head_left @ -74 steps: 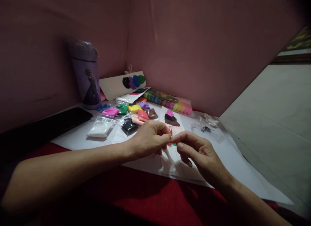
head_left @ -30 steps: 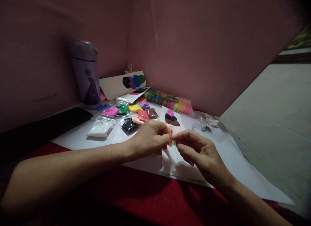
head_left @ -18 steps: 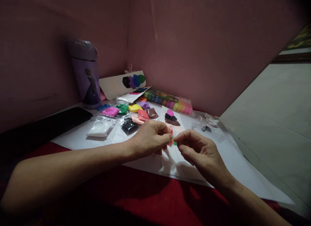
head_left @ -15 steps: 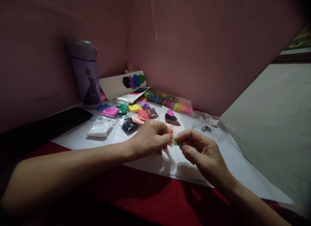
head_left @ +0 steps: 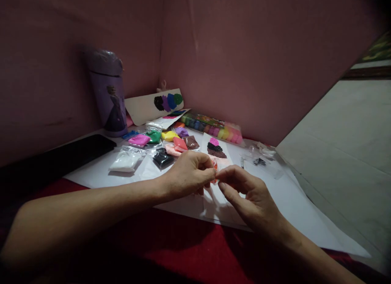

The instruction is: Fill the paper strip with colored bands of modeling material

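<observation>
My left hand (head_left: 192,172) is closed in a pinch at the centre, on a small orange-red clay packet (head_left: 215,170) that looks like clear plastic. Most of the packet is hidden behind the fingers. My right hand (head_left: 247,190) is just to its right, thumb and index finger apart, the index fingertip at the packet's edge. Under both hands lies a white card (head_left: 224,200). Just beyond them, its far part carries textured patches of clay (head_left: 216,147) in pink, black and brown.
Bags of coloured clay, among them a white one (head_left: 124,162) and a black one (head_left: 163,158), lie left of centre. Behind stand a purple tumbler (head_left: 110,97) and a clay-decorated card (head_left: 143,107). A clear box of clay (head_left: 214,128) rests against the pink wall. A dark flat object (head_left: 91,147) is at left.
My right hand has moved slightly left, bringing its index fingertip to the orange-red packet. A green bit that showed by its fingertips is now out of sight. My left hand stays put.
</observation>
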The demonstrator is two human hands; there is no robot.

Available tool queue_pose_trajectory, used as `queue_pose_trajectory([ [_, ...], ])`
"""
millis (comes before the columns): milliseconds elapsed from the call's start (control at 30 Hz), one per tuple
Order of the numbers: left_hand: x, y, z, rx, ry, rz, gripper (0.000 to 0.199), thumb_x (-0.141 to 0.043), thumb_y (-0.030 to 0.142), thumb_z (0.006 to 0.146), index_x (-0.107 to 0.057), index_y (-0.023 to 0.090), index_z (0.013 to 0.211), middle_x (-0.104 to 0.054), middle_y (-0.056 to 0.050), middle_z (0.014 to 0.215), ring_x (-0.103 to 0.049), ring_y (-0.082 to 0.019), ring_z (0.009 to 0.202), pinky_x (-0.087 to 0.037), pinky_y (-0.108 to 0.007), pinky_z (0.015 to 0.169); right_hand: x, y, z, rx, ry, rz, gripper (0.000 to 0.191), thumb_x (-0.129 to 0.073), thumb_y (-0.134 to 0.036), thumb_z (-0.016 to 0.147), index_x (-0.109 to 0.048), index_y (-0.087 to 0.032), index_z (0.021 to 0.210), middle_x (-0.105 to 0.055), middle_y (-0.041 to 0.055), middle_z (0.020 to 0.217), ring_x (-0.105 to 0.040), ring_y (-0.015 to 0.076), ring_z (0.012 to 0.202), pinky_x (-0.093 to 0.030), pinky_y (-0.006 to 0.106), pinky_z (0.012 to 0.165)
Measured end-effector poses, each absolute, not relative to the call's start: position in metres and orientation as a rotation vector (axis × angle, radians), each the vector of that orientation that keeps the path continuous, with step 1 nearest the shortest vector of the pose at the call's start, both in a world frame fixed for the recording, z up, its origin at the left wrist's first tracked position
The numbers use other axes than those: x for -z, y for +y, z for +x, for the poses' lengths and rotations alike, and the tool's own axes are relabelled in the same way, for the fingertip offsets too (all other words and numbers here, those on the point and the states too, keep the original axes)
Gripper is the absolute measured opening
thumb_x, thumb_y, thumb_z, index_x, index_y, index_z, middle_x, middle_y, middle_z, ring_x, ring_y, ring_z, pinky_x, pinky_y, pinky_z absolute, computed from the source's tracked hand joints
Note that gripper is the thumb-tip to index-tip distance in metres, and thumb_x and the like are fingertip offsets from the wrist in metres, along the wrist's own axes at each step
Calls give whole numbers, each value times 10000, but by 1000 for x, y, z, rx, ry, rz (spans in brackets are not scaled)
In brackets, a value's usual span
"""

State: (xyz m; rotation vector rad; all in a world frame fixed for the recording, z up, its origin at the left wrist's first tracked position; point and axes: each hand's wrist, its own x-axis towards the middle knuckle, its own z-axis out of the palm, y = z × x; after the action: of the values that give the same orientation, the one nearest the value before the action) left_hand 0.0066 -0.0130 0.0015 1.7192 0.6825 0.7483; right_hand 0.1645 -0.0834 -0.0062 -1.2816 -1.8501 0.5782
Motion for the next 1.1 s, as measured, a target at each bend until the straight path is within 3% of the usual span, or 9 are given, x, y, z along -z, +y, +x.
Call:
queue_pose_trajectory([
  [567,1,-13,6,-749,668,1728,115,-507,165,734,-553,120,638,-570,-5,577,-512,-60,412,-424,-171,392,9,-81,166,-368,-1758,-1256,35,-593,-231,839,-606,-199,840,-631,20,771,-591,151,671,-457,260,576],
  [700,1,-13,5,-739,680,1723,125,-536,189,737,-545,123,631,-561,4,552,-500,-54,395,-417,-166,386,10,-83,166,-347,-1784,-1244,84,-589,-224,846,-637,-211,913,-670,32,831,-618,169,723,-486,285,637],
  [867,0,-13,5,-736,695,1722,139,-550,197,731,-522,131,612,-551,13,533,-494,-56,382,-410,-169,380,10,-84,166,-256,-1857,-1248,140,-589,-186,839,-650,-223,960,-682,24,852,-596,141,660,-470,266,591],
  [1100,2,-12,6,-738,683,1725,111,-511,164,722,-535,128,619,-554,11,545,-504,-60,395,-416,-169,383,9,-85,166,-177,-1859,-1239,107,-572,-170,835,-652,-219,887,-663,24,785,-588,146,652,-461,259,576],
])
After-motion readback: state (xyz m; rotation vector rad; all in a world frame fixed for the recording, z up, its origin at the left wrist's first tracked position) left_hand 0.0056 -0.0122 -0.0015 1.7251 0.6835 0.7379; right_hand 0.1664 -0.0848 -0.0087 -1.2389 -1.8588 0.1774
